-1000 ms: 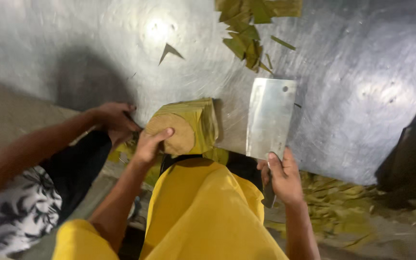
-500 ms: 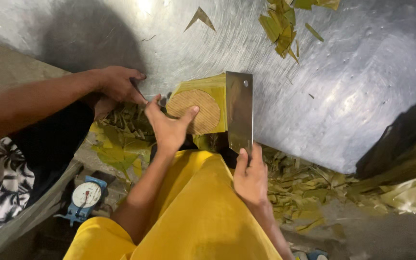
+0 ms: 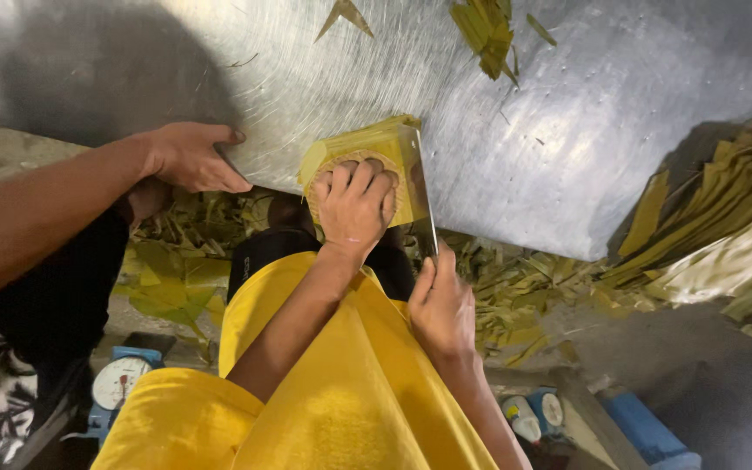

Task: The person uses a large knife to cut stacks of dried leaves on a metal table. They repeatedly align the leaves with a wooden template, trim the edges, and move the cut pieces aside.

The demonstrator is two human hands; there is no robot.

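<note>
Leaf stack (image 3: 393,148): yellow-green, at the near edge of the shiny counter (image 3: 567,130).
Round mat (image 3: 354,170): on the stack, under the left hand.
Left hand (image 3: 354,204): pressed flat on the mat, fingers spread.
Right hand (image 3: 441,309): gripping the cleaver (image 3: 421,196), blade edge-down just right of the left hand.
Other person's hand (image 3: 189,157): resting on the counter, off to the left.
Danger: the blade sits very close to the fingers; a slip of the mat could mean a cut.

Clad in a loose bright yellow garment (image 3: 341,392) filling the lower centre of the frame, forearms bare, hands ungloved.
</note>
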